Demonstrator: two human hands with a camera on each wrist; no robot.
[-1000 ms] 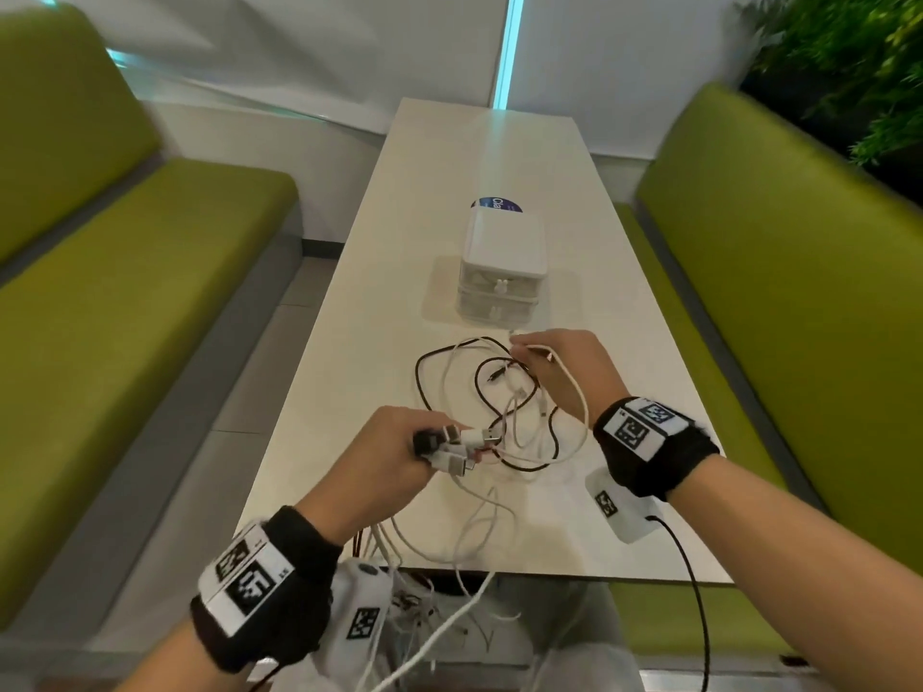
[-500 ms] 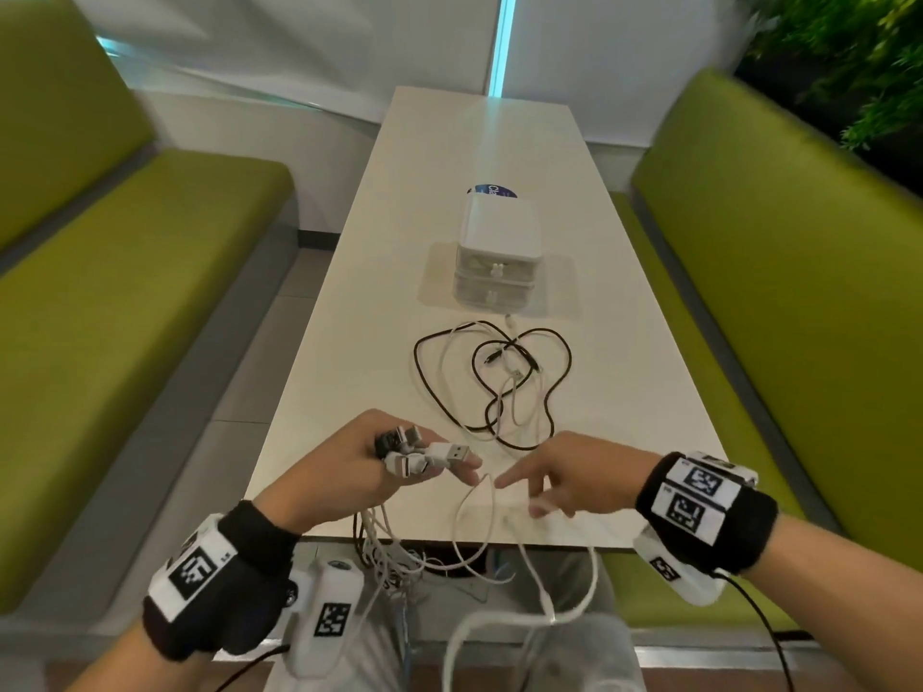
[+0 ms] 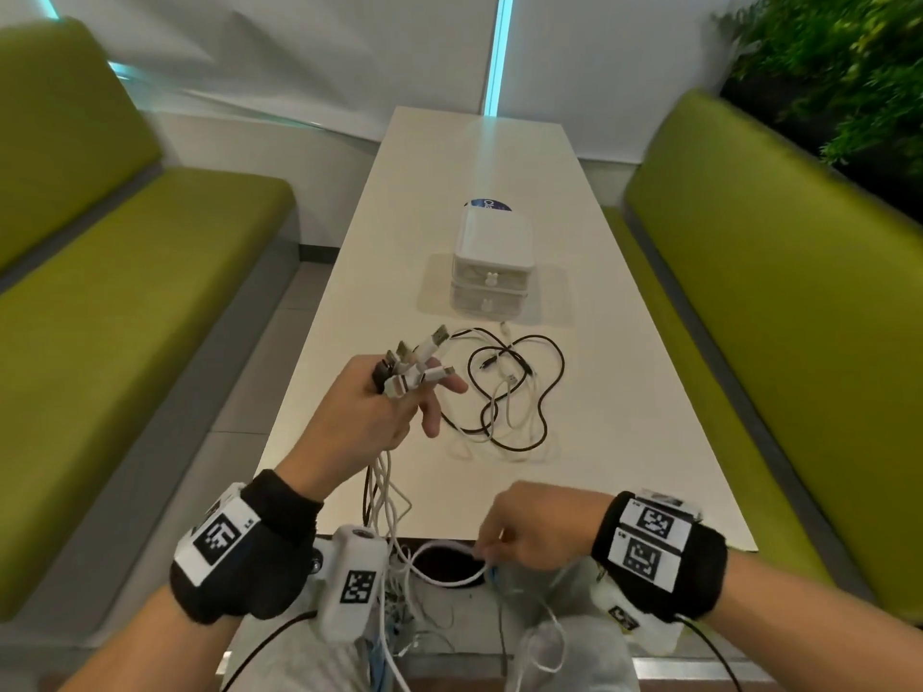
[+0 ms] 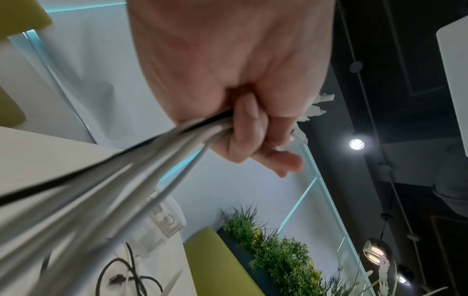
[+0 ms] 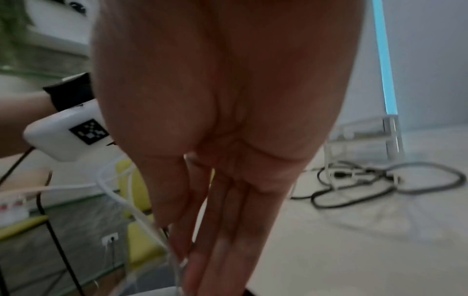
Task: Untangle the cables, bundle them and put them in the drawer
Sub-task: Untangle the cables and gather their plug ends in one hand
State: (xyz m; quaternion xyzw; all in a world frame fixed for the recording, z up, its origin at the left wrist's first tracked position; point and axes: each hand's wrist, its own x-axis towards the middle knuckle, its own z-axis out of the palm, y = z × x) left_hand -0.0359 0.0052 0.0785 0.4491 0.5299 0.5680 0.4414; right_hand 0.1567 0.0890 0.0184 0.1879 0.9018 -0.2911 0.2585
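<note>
My left hand [image 3: 424,387] is raised over the near part of the white table [image 3: 624,417] and grips a bunch of cable plug ends [image 3: 414,362], mostly white, one black. Their cords [image 3: 382,496] hang from the fist past the table's near edge; in the left wrist view the fist [image 4: 253,130] is curled round the cords [image 4: 126,180]. My right hand [image 3: 492,549] is at the near edge and pinches a loop of white cable [image 3: 449,581]. A loose tangle of black and white cables [image 3: 509,392] lies in front of a small white two-drawer unit [image 3: 494,262], both drawers closed.
Green benches [image 3: 125,317] [image 3: 774,317] run along both sides of the narrow table. A plant wall [image 3: 839,67] stands at the far right. A blue round sticker [image 3: 492,206] lies behind the drawer unit. More cords hang into my lap below the table edge.
My right hand has come back from the tangle to the table's near edge and taken a white cable loop. My left hand has risen with the plug ends.
</note>
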